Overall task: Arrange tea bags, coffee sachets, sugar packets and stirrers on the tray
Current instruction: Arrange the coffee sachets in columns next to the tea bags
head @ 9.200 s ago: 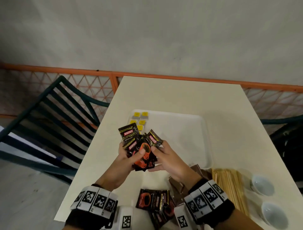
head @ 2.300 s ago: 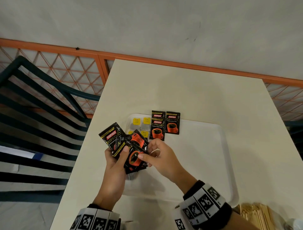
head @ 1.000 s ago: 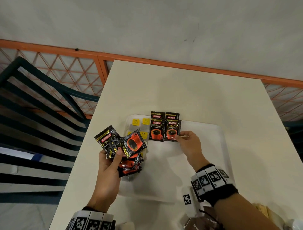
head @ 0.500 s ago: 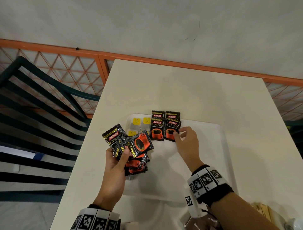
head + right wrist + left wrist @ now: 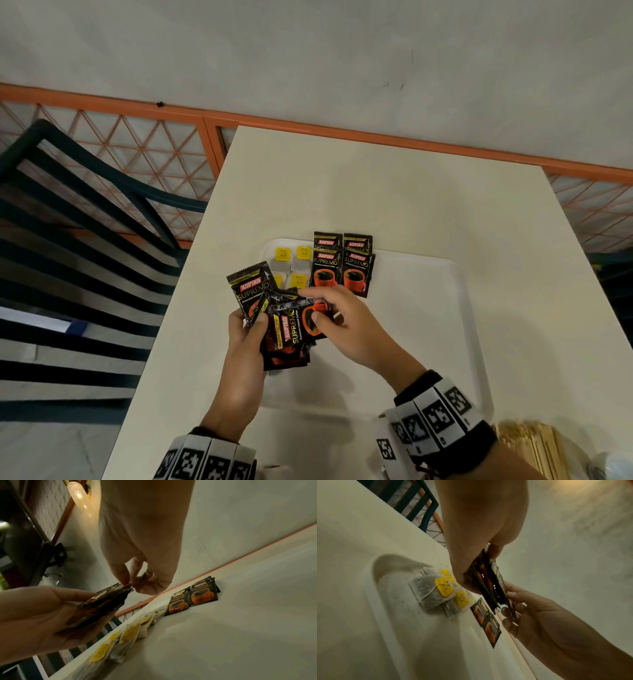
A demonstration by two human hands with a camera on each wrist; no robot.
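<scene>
A white tray [image 5: 428, 308] lies on the table. Tea bags [image 5: 291, 255] with yellow tags sit in its far left corner. Beside them lie black coffee sachets [image 5: 342, 267] in two overlapping columns. Over the tray's left side my left hand [image 5: 250, 329] grips a fanned bundle of coffee sachets [image 5: 253, 291]. My right hand [image 5: 329, 308] pinches the top sachet [image 5: 298, 322] of that bundle between thumb and fingers. The right wrist view shows the pinch [image 5: 137, 580] at the sachet's edge, with the laid sachets [image 5: 193, 595] beyond. Wooden stirrers [image 5: 534, 448] lie at the near right.
The cream table [image 5: 376, 192] ends at an orange railing [image 5: 342, 132] before a grey wall. A dark green slatted chair [image 5: 85, 222] stands to the left of the table. The tray's right half [image 5: 411, 342] is bare.
My right hand left the sachets laid on the tray and came back to the bundle, where it now pinches the top sachet. The left hand stayed about where it was.
</scene>
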